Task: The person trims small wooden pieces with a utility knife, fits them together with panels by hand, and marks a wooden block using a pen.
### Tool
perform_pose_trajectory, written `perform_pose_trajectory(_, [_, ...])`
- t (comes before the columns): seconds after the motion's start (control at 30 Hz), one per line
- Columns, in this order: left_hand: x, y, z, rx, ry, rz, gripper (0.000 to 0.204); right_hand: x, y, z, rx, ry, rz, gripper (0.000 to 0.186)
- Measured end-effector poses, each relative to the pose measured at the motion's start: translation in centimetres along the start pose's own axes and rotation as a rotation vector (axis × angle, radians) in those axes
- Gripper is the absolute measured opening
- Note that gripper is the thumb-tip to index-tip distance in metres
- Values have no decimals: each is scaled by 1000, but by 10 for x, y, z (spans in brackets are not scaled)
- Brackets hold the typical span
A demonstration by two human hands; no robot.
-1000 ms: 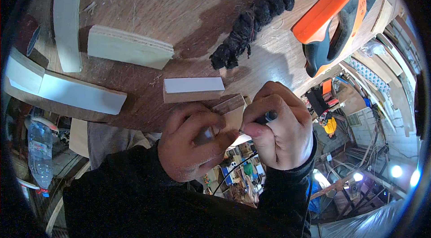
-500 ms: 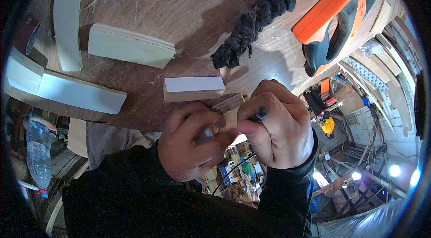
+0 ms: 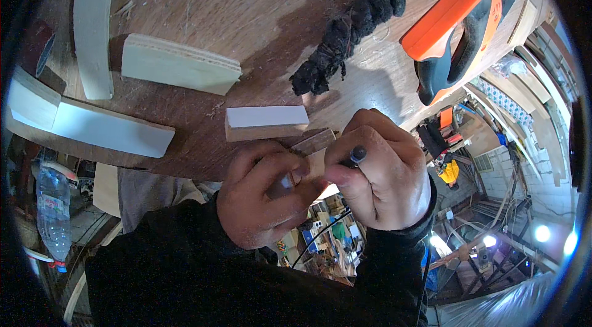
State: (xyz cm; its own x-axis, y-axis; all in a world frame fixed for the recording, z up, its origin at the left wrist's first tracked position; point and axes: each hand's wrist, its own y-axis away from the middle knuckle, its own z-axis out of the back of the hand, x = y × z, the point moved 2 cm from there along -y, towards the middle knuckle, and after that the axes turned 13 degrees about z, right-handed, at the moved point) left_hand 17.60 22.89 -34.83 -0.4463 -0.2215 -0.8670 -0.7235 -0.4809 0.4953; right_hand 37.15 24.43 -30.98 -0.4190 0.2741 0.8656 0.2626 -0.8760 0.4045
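A pale tan wood piece [image 3: 316,153] is showing between black-sleeved hands. At one o'clock an orange-and-black saw handle [image 3: 453,31] is glowing; at twelve a black cord bundle [image 3: 345,34] is lying on the streaked brown bench [image 3: 246,0].

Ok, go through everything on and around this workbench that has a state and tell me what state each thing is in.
left hand: closed around a small wood piece.
right hand: closed on a dark pen-like tool, tip at the wood piece.
white-topped block: lying flat, untouched.
handsaw: lying flat on the bench, orange handle free.
dark twine bundle: wound up, lying loose.
plastic bottle: below the bench, capped.
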Motion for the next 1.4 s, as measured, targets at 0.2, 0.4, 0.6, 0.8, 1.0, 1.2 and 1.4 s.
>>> perform_pose_trajectory(0.2, [-1,0,1,-3,-9,10,30,0,0,0,22,12,-16,24])
perform_pose_trajectory(0.4, [-2,1,-1,-28,-30,5,30,0,-1,2,28,12,-7,24])
perform_pose_trajectory(0.6, [-5,-2,4,-46,7,-8,48,-2,-2,-1,38,51,9,23])
perform_pose_trajectory(0.8, [-4,0,5,-31,-2,0,49,-1,-2,-3,27,24,47,24])
perform_pose_trajectory(1.0, [-2,3,0,-41,-4,-12,37,4,0,2,61,39,14,24])
perform_pose_trajectory(1.2, [-4,-1,5,-68,0,10,47,13,4,8,-47,28,-5,25])
perform_pose_trajectory(1.4, [0,1,1,-65,-5,-15,54,11,6,5,-132,65,-71,24])
